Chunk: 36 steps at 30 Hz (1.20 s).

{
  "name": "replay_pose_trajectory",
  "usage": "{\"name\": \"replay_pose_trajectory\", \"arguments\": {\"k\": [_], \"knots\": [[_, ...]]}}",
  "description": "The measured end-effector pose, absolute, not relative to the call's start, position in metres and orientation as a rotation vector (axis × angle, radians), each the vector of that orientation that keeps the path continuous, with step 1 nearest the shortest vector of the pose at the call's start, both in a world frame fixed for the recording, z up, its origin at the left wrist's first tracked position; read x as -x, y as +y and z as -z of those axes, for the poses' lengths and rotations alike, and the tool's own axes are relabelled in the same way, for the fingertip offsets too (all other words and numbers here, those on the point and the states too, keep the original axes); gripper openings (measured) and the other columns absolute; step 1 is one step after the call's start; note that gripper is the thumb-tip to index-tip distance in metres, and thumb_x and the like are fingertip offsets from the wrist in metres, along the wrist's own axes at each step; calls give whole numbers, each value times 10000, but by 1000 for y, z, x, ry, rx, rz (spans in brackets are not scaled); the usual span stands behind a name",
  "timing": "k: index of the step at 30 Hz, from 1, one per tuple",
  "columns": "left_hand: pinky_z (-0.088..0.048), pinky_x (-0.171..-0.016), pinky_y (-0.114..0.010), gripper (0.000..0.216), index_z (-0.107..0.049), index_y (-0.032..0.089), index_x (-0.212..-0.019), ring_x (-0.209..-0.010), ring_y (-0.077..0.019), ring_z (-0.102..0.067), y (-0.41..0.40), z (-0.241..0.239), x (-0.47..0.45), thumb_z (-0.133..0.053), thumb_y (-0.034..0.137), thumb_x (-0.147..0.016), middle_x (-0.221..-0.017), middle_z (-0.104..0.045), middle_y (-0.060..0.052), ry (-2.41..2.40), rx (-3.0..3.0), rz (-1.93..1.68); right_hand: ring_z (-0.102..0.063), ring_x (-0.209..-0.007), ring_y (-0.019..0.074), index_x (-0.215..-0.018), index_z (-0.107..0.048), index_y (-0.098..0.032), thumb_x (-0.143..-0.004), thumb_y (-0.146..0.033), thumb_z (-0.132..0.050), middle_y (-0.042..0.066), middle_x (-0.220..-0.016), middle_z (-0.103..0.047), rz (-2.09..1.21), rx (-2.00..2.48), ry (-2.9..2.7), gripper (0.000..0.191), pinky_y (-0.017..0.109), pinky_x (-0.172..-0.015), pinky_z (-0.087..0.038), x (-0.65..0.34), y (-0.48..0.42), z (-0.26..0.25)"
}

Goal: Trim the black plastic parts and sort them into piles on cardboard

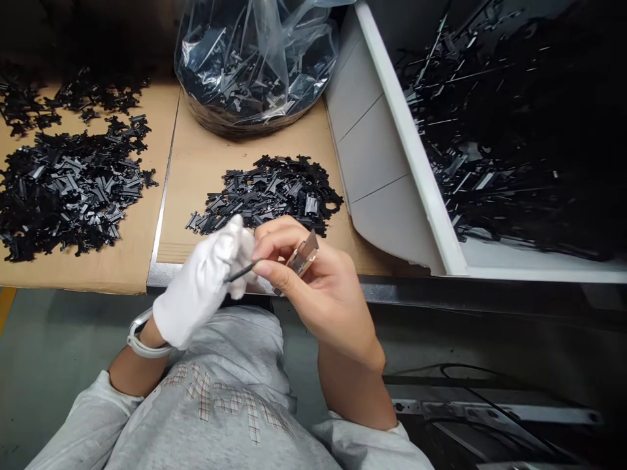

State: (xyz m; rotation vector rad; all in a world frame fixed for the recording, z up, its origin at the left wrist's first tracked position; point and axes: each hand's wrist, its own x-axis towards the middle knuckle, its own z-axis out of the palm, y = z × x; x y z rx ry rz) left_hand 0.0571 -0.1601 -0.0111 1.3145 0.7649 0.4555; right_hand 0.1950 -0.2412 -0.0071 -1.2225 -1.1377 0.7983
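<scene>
My left hand (pixel 203 281), in a white glove, is closed on one end of a thin black plastic part (pixel 242 271). The thumb and forefinger of my bare right hand (pixel 313 281) pinch its other end. Against my right palm sits a small flat piece (pixel 304 253), brownish with pale metallic edges; its kind is unclear and my fingers partly cover it. Just beyond both hands lies a pile of small black plastic parts (pixel 274 192) on the cardboard.
A larger pile of black parts (pixel 73 186) lies to the left. At the back stands a clear plastic bag (pixel 257 65) full of dark pieces. The pale wall of a bin (pixel 386 156) rises on the right, with long black pieces (pixel 490 143) inside. A metal edge (pixel 392 289) borders the table.
</scene>
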Motion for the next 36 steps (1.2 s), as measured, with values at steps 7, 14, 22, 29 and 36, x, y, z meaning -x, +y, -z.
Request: {"name": "replay_pose_trajectory", "arguments": {"k": [7, 14, 22, 29, 36], "knots": [[-450, -520, -183, 266, -651, 189, -750, -522, -79, -510, -156, -5, -40, -705, 419, -872, -593, -577, 39, 812, -1371, -438, -422, -541, 78, -805, -662, -196, -844, -527, -804, -46, -652, -544, -1004, 1325, -985, 363, 228, -484, -334, -200, -239, 7], [-402, -449, -168, 269, -546, 198, -604, -436, -57, -472, -156, -12, -43, -684, 265, -825, -493, -526, 66, 905, -1288, -510, -569, -738, 139, -1338, -631, -298, -1039, -647, -383, 4, -897, -646, -741, 1325, -1166, 523, 287, -704, -500, -198, -254, 19], [-401, -418, -177, 294, -551, 197, -621, -411, -63, -489, -167, -16, -41, -773, 335, -755, -482, -557, 58, 943, -1117, -521, -627, -747, 160, -1430, -561, -303, -1097, -380, -425, 19, -936, -736, -270, 1401, -1579, 368, 310, -718, -518, -192, -258, 20], [-305, -351, -150, 264, -570, 199, -605, -367, -64, -485, -168, -17, -43, -795, 307, -688, -449, -556, 52, 973, -1051, -489, -573, -685, 150, -1338, -632, -245, -1081, -302, -491, 15, -836, -708, -170, 1350, -1597, 299, 291, -643, -481, -191, -257, 24], [-308, -355, -190, 298, -569, 214, -615, -339, -57, -370, -173, -17, -34, -746, 369, -797, -424, -499, 70, 900, -1125, -432, -624, -730, 137, -1310, -652, -277, -1076, -278, -510, 2, -924, -741, -147, 1367, -1503, 274, 280, -687, -517, -191, -255, 24]]}}
